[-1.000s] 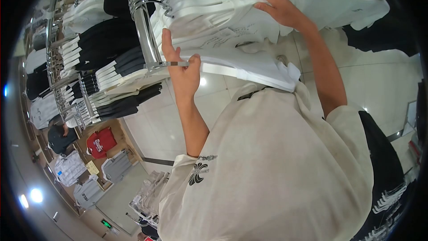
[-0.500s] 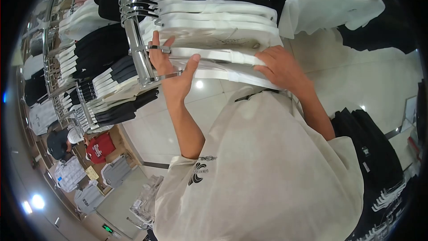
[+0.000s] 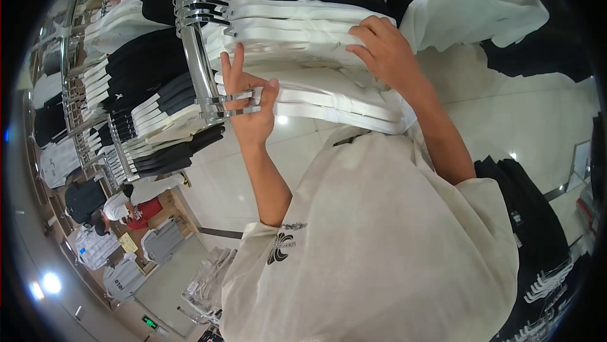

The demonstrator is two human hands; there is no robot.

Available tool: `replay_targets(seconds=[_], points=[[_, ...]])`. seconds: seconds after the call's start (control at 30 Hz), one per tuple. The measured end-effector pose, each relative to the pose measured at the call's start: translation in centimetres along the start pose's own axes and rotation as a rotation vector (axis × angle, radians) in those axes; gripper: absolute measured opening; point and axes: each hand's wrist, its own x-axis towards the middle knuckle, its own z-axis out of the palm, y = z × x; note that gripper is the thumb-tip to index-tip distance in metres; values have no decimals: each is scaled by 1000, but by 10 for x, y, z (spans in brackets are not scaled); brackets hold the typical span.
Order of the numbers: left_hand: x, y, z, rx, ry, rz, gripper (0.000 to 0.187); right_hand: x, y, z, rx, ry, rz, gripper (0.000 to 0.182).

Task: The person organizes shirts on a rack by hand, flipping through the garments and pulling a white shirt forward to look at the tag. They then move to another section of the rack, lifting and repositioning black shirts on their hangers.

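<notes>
My left hand (image 3: pixel 250 105) is at the end of the chrome rail (image 3: pixel 197 57), among the hooks of the nearest hangers. Two of its fingers stretch up, apart, and the thumb rests beside the hanger necks. White shirts (image 3: pixel 341 98) on white hangers (image 3: pixel 303 109) hang closest to my body. My right hand (image 3: pixel 387 51) is farther back, its fingers and thumb closed on the shoulder edge of a white shirt (image 3: pixel 297 38) in the rear group. A gap showing pale fabric separates the two groups.
Black and white garments (image 3: pixel 474 10) hang at upper right, and black clothes (image 3: pixel 525 209) at lower right. More racks of dark shirts (image 3: pixel 142 64) line the left. Two people (image 3: pixel 117 206) stand farther off near a red shirt (image 3: pixel 144 214). The floor (image 3: pixel 468 102) is pale tile.
My right hand has left the near shirts and moved back to the rear group. The near hangers have slid toward my body, and hooks have gathered at the rail's end.
</notes>
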Motion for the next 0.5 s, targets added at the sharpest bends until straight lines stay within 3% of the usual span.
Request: replay_targets(seconds=[0.17,0.23,0.33,0.43,0.5], points=[[2,-4,-1,45,-32,78,46,19,21,13,-66,31,-19,30],[4,-6,-6,165,-92,122,54,32,35,22,-107,60,-61,30],[3,7,5,-160,73,-124,71,48,51,25,-115,68,-132,28],[1,2,1,-38,21,-77,98,62,61,23,-78,4,-151,29],[2,7,1,-46,44,-100,94,68,66,20,-99,1,-179,29]])
